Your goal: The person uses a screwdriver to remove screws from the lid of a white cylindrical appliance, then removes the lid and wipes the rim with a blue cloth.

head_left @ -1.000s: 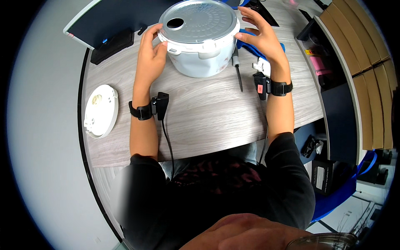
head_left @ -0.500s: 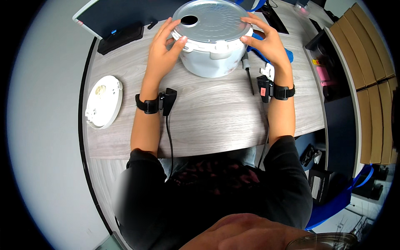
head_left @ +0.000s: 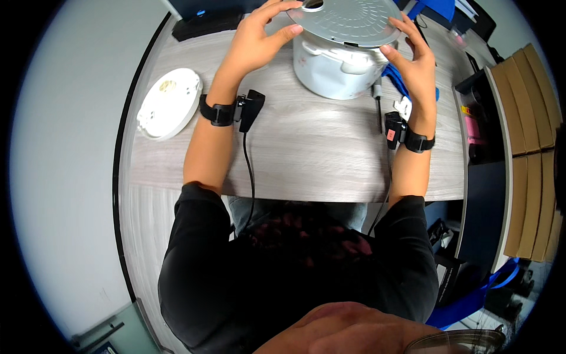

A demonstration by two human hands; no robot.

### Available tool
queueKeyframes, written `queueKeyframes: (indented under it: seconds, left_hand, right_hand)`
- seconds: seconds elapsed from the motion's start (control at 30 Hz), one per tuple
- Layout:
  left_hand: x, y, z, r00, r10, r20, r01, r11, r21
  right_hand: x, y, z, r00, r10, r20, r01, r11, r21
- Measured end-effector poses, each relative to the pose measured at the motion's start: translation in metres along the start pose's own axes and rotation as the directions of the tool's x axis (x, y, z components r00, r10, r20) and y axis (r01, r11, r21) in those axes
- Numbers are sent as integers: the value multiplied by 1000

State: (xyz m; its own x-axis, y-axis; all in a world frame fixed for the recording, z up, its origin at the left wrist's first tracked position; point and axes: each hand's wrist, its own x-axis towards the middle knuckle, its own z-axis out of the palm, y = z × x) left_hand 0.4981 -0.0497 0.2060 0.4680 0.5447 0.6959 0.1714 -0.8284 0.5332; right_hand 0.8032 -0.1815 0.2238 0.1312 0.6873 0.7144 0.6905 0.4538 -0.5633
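Left edge of my desk (head_left: 295,159): a round white disc (head_left: 169,102) lying flat, well apart from everything else. Behind it, along the far edge, a flat black bar (head_left: 206,25).

My left hand (head_left: 254,42): fingers spread wide and nearly straight, fingertips resting on the left rim of the lid (head_left: 348,20). A black band (head_left: 217,112) circles this wrist, with a small black box (head_left: 249,108) beside it and a black cable (head_left: 250,171) running down toward my body.

Centre: the lid, a grey metal disc with a round hole near its far edge, sits tilted over the white pot (head_left: 333,68). The pot stands upright at the far middle of the desk, between my two hands.

Just right of the pot: a thin black-shafted tool (head_left: 378,106) lying on the desk, a small white part (head_left: 404,107), and blue cloth (head_left: 395,79) half hidden by my right hand.

My right hand (head_left: 415,59): fingers open and extended, fingertips at the lid's right rim; whether the palm touches the pot I cannot tell. This wrist carries a black band with a red-marked box (head_left: 393,131).

Far right, off the desk: a stack of brown cardboard panels (head_left: 530,147) standing on edge beside a dark shelf (head_left: 486,118) holding a pink item (head_left: 473,127).
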Motion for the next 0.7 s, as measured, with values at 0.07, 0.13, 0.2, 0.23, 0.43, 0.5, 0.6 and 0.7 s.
queueKeyframes:
  seconds: [0.07, 0.13, 0.2, 0.23, 0.43, 0.5, 0.6, 0.7]
  left_hand:
    - [-22, -2, -20, 999, -2, 47, 3, 1000, -25]
    - [-40, 6, -29, 997, -47, 60, 48, 999, -20]
    - [-66, 8, -35, 993, -98, 59, 97, 995, 31]
    - [-76, 8, -38, 991, -124, 58, 121, 991, 54]
    - [-139, 8, -63, 951, -301, 67, 289, 946, 150]
    - [-166, -2, -69, 931, -354, 87, 340, 930, 138]
    - [-195, -14, -64, 877, -470, 100, 471, 882, 7]
    - [-217, -30, -52, 832, -541, 121, 548, 836, -27]
  right_hand:
    - [-12, -14, 12, 999, -39, 1, 39, 999, -23]
    - [-21, -21, 25, 996, -88, 15, 89, 996, -12]
    - [-30, -23, 34, 987, -149, 63, 148, 989, 14]
    - [-33, -23, 38, 980, -179, 86, 177, 984, 26]
    - [-56, -43, 86, 961, -115, 253, 122, 992, -14]
    - [-69, -51, 105, 932, 31, 361, -38, 999, 14]
    - [-85, -36, 133, 853, 160, 497, -156, 986, -50]
    - [-99, -14, 152, 764, 233, 602, -235, 969, -76]
